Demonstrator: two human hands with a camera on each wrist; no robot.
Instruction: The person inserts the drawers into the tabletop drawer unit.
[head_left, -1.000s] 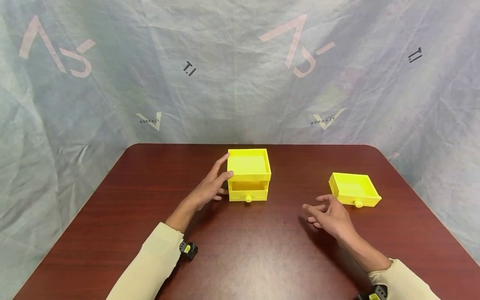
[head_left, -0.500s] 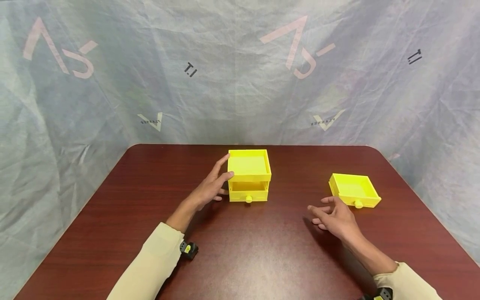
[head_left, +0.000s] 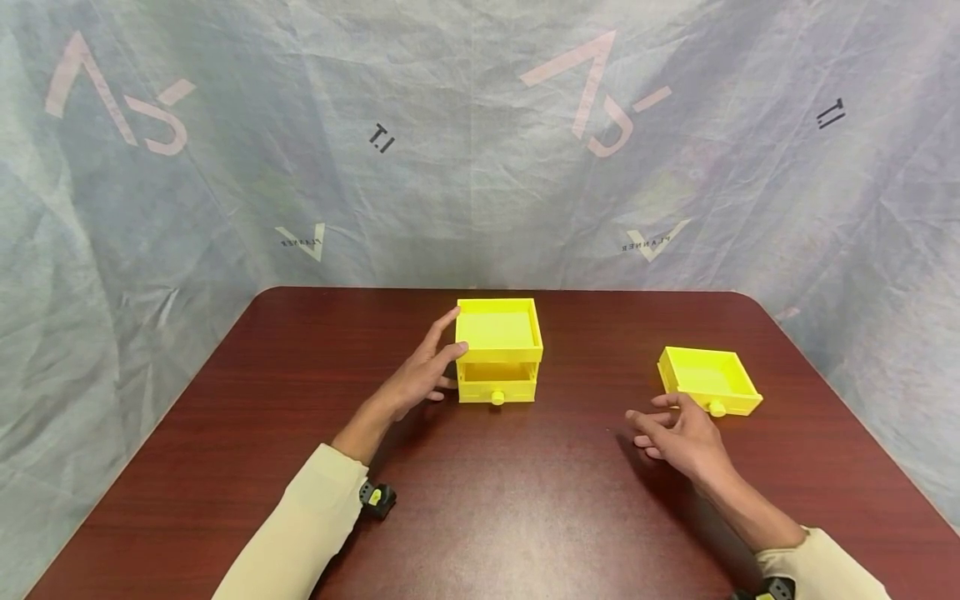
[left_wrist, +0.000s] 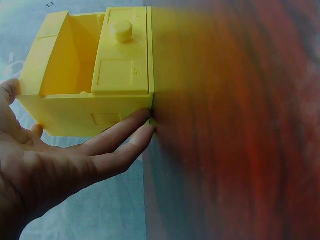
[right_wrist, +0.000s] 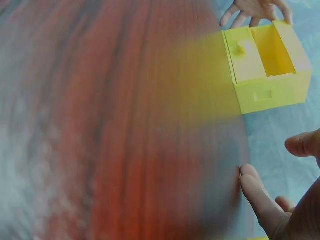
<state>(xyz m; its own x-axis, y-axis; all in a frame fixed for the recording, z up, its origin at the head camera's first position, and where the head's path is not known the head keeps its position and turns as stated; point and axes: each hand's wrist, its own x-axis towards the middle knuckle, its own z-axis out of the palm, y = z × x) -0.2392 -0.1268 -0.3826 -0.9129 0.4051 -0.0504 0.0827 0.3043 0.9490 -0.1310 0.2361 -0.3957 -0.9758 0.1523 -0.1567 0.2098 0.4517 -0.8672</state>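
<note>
A small yellow two-drawer cabinet (head_left: 498, 329) stands on the table, its upper slot hollow and its lower drawer (head_left: 517, 390) in place with a round knob. My left hand (head_left: 412, 379) rests against the cabinet's left side, thumb at the upper front edge; in the left wrist view two nearly straight fingers (left_wrist: 117, 135) lie along that side near the tabletop. A loose yellow drawer (head_left: 708, 372) with a knob lies to the right. My right hand (head_left: 686, 437) hovers just in front and left of it, fingers loosely bent and holding nothing.
The dark red-brown wooden table (head_left: 480, 500) has rounded far corners. Behind it and at both sides hangs a grey printed cloth (head_left: 480, 167). Black wrist cameras sit at both cuffs, the left camera (head_left: 377, 500) being fully visible.
My right hand has drifted a little to the right, closer to the loose drawer. The left hand, the cabinet and the loose drawer have stayed where they were.
</note>
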